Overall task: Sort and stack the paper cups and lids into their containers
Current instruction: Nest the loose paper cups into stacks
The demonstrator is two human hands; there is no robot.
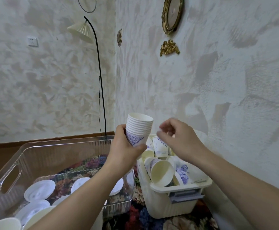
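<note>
A: What is the left hand [124, 146] doing?

B: It holds a stack of paper cups [138, 130]. The fingers and thumb wrap round the bottom cup. The stack is up in the air, a bit to the left of the cream bin [177, 191] and higher than it.

A: And the right hand [177, 137]?

B: It is above the cream bin, close to the stack. The fingers are bent and a bit blurry. I see nothing in them, so I think that hand is loose and empty.

A: What is in the cream bin?

B: Lots of loose cups [162, 171], lying every which way. Some are on their sides.

A: And left of the cream bin?

B: A clear tub [11, 171] sits right beside it. White lids [40, 190] lie in the bottom of the tub.

A: So which step is this?

B: I think it is the cup stacking step. Many cups are not in the stack yet.

A: What comes next?

B: I guess the right hand should reach down into the cream bin and pick one loose cup. Then it needs to turn it open side up and push it straight into the top cup, gently, so it does not squash.
</note>
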